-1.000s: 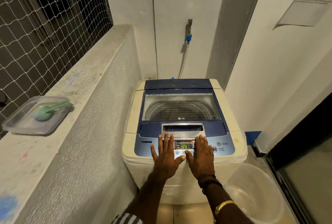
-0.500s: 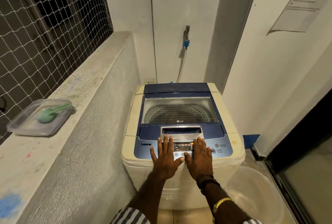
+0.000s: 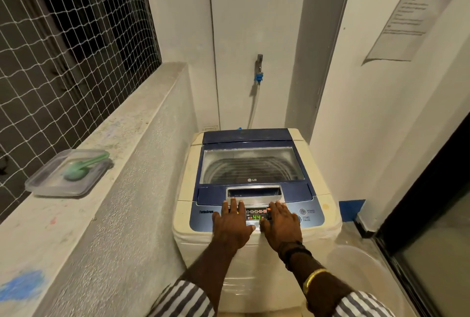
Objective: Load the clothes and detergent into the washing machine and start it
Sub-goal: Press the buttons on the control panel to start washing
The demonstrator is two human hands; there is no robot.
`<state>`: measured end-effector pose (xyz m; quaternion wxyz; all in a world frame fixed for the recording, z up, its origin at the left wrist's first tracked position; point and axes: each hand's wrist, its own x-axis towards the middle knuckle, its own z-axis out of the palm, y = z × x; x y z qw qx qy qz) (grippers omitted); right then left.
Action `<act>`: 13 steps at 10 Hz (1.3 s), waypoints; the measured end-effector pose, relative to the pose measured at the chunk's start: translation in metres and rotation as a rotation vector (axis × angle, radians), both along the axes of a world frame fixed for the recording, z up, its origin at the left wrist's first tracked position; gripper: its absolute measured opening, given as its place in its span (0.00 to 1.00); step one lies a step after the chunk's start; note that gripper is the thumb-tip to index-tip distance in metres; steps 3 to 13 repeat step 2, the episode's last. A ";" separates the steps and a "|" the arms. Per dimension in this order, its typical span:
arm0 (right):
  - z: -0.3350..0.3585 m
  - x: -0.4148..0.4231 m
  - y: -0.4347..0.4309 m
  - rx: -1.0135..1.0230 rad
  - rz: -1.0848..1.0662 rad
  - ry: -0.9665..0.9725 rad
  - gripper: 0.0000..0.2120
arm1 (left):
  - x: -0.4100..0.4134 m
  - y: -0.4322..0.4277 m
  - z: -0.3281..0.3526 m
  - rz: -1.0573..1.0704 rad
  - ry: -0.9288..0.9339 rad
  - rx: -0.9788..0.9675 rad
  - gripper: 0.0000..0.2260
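My left hand (image 3: 232, 227) and right hand (image 3: 281, 227) flat, fingers straight, on washing machine (image 3: 188, 189) panel (image 3: 203, 217), lower centre. Lid (image 3: 251, 166) shut. Start button (image 3: 300, 219) small, rigid: one fingertip, light press.

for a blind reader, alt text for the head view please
Left hand and right hand lie flat on the control panel of a closed washing machine, flanking its display reading 44. A clear container with a green scoop sits on the left ledge.

Washing machine (image 3: 183, 215) cream, blue lid (image 3: 246, 136); scoop (image 3: 76, 170) green; sleeves (image 3: 183, 299) striped.
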<state>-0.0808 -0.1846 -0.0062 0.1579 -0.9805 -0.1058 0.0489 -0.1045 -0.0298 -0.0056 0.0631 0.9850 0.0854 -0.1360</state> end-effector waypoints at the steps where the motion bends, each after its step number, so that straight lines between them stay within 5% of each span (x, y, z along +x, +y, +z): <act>1: 0.007 0.000 -0.007 -0.020 0.029 -0.024 0.30 | 0.002 0.002 0.011 -0.059 -0.003 0.049 0.38; 2: 0.020 0.001 -0.010 -0.046 0.045 -0.068 0.37 | 0.003 0.001 0.025 -0.103 -0.078 0.076 0.36; 13: 0.020 0.001 -0.010 -0.046 0.045 -0.068 0.37 | 0.003 0.001 0.025 -0.103 -0.078 0.076 0.36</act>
